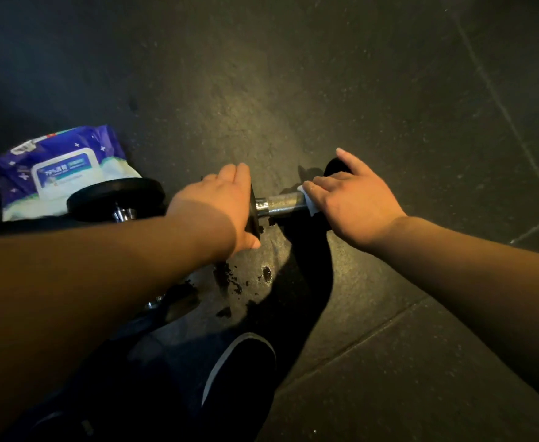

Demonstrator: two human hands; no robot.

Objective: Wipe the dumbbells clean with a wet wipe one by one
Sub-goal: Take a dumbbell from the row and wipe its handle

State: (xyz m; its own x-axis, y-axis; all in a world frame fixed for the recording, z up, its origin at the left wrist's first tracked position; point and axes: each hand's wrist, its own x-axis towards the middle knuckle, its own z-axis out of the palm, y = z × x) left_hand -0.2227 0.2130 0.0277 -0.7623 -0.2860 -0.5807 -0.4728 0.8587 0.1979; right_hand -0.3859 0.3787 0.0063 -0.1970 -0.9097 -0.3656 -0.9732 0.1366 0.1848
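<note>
Two dumbbells show for certain on the dark rubber floor [389,90]. One dumbbell [280,204] lies crosswise in the middle of the view, its knurled metal handle bare between the two hands and its black end plates partly covered by them. A second dumbbell [115,199] lies to the left, one black plate facing up and a bit of chrome collar showing beneath it. Below the left forearm some more chrome and dark metal [163,306] peeks out; whether that is a third dumbbell cannot be told. There is one pack of wet wipes [57,173], purple and white with a label flap, lying at far left just behind the second dumbbell's plate, which overlaps its near corner. One white wet wipe [308,199] is in use.

Dark wet spots [266,272] dot the floor just near of the middle dumbbell. One black shoe [239,362] with a white sole edge and a dark trouser leg fill the near bottom of the view. Seams between floor mats run across the right side.

The left hand [220,205] wraps over the left plate of the middle dumbbell, fingers curled over its far side and thumb pressed on the near rim. The right hand [347,199] grips the right end of the handle through the wet wipe, fingers bent round it, with one finger stretched out toward the right plate.
</note>
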